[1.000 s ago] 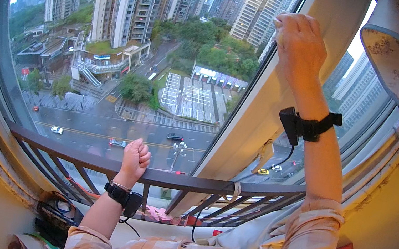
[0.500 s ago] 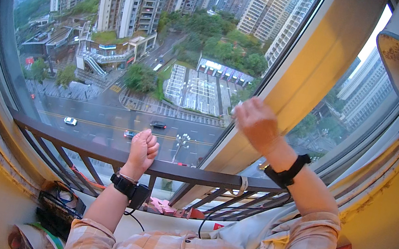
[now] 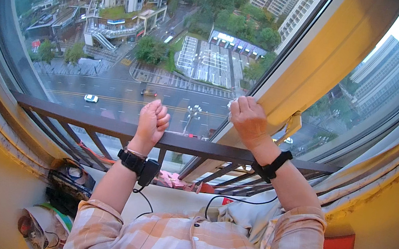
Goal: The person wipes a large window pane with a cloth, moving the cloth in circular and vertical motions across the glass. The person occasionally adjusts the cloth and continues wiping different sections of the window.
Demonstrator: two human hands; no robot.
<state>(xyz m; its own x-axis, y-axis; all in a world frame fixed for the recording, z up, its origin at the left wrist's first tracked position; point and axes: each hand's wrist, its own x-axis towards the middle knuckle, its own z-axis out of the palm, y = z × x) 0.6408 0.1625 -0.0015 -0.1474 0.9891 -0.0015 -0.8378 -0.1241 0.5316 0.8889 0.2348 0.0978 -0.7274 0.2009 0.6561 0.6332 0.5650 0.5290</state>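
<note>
My right hand [image 3: 249, 121] is closed around a small white crumpled wad [image 3: 231, 104], which looks like tissue or cloth; only its edge shows past the fingers. That hand is raised in front of the edge of the window frame [image 3: 292, 82], beside the large window pane [image 3: 129, 67]. My left hand [image 3: 153, 122] is a fist just above the dark railing [image 3: 195, 147], with the glass beyond it, and nothing shows in its fingers. Each wrist has a black strap, the left one with a black box [image 3: 149, 172] on it.
Black cables [image 3: 239, 200] run near the railing. Pink things [image 3: 173, 180] lie behind its bars. Dark items [image 3: 72, 176] and a white bucket-like container [image 3: 34, 226] stand at lower left. A red box [image 3: 338, 245] is at the right, below a curtain [image 3: 378, 172].
My right hand has come down and slightly left, still closed on the white wad. My left fist has stayed closed. The whole view has shifted, with the railing higher in the picture.
</note>
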